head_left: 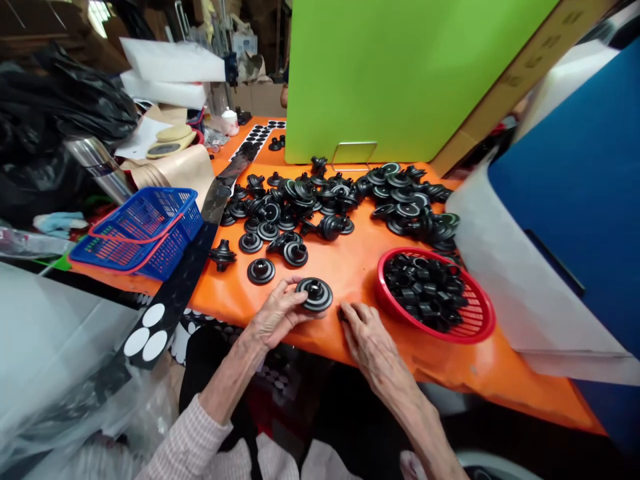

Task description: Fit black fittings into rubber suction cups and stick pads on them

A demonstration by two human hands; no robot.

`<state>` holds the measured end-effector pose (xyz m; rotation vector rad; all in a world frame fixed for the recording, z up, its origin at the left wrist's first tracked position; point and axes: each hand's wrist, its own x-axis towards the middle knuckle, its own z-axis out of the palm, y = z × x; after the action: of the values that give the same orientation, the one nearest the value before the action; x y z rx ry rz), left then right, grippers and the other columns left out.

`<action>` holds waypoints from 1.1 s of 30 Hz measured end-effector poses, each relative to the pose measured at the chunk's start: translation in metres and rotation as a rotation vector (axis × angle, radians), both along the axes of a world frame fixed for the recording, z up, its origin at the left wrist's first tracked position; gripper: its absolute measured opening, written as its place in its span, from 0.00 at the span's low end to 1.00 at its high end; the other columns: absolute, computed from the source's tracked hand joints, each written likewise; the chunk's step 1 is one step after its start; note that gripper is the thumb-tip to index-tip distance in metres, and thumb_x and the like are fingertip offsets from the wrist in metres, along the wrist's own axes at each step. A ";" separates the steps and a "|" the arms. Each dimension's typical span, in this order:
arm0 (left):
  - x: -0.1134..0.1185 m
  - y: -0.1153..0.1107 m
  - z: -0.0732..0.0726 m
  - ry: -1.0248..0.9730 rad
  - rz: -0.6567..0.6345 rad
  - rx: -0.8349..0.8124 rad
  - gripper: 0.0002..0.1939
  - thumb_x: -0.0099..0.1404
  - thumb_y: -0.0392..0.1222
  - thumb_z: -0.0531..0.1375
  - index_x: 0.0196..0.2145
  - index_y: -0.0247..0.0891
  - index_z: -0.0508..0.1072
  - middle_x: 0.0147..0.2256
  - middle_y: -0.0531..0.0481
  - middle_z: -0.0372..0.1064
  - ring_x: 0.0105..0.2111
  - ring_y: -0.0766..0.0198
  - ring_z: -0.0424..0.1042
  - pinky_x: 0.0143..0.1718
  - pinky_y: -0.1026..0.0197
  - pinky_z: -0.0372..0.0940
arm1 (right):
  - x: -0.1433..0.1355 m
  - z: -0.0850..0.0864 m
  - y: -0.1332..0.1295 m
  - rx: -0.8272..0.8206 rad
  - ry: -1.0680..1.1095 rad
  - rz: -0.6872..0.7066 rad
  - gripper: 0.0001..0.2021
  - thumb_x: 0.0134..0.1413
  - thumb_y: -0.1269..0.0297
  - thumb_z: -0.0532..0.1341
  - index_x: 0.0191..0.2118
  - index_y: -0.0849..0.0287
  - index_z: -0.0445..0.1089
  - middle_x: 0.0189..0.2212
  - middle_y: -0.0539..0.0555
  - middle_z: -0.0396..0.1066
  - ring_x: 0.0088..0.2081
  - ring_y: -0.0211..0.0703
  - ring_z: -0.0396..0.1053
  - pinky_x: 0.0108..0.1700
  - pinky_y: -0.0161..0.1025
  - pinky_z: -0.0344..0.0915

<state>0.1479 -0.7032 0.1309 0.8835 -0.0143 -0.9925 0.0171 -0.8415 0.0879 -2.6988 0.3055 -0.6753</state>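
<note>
My left hand (pixel 280 312) grips a round black disc-shaped part (pixel 316 295) by its rim, with the raised hub facing up. To its right, my right hand (pixel 367 330) rests low near the table's front edge. Its fingers are pinched on a small black piece, mostly hidden under the fingertips. Right of that hand stands a red plastic basket (pixel 487 313) filled with small black ring-like pieces (pixel 425 290). Beyond my hands lies a spread of similar black disc parts (pixel 267 231), and one single disc part (pixel 261 270) sits just ahead of my left hand.
An orange-covered table (pixel 345 263) carries everything. A blue basket (pixel 165 233) with red handles stands at the left beside a black strip (pixel 175 293) with white circles. At the back rises a green board (pixel 390 73). A blue panel (pixel 575 180) and white sheeting (pixel 505 267) border the right.
</note>
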 end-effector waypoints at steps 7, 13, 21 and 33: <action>-0.010 0.008 -0.001 0.028 0.026 0.011 0.17 0.52 0.32 0.67 0.40 0.34 0.69 0.39 0.46 0.73 0.40 0.57 0.75 0.47 0.46 0.70 | -0.001 0.046 0.021 0.281 -0.091 -0.048 0.12 0.63 0.64 0.54 0.51 0.56 0.65 0.40 0.57 0.71 0.36 0.43 0.73 0.40 0.42 0.72; -0.024 0.002 0.001 -0.141 0.060 0.078 0.25 0.50 0.40 0.69 0.45 0.33 0.69 0.41 0.43 0.74 0.41 0.54 0.75 0.44 0.49 0.72 | 0.009 0.052 0.042 0.266 -0.137 -0.029 0.14 0.63 0.66 0.54 0.53 0.57 0.65 0.43 0.58 0.70 0.42 0.44 0.73 0.44 0.42 0.72; -0.032 0.000 -0.004 -0.254 0.008 0.104 0.24 0.54 0.46 0.68 0.46 0.35 0.70 0.46 0.42 0.73 0.44 0.56 0.74 0.44 0.58 0.70 | 0.005 0.033 0.043 0.229 -0.155 -0.029 0.17 0.63 0.67 0.54 0.56 0.54 0.65 0.44 0.59 0.67 0.41 0.45 0.72 0.40 0.42 0.74; -0.032 0.010 -0.002 -0.308 -0.047 0.000 0.21 0.57 0.41 0.67 0.48 0.36 0.68 0.48 0.43 0.71 0.43 0.58 0.74 0.41 0.59 0.71 | 0.007 0.043 0.044 1.138 -0.017 -0.116 0.22 0.56 0.48 0.59 0.49 0.57 0.69 0.44 0.56 0.74 0.47 0.48 0.71 0.50 0.47 0.68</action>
<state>0.1162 -0.6937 0.1288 1.0328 -0.2977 -0.8919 0.0241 -0.7971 0.1309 -1.5934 0.6130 -0.3624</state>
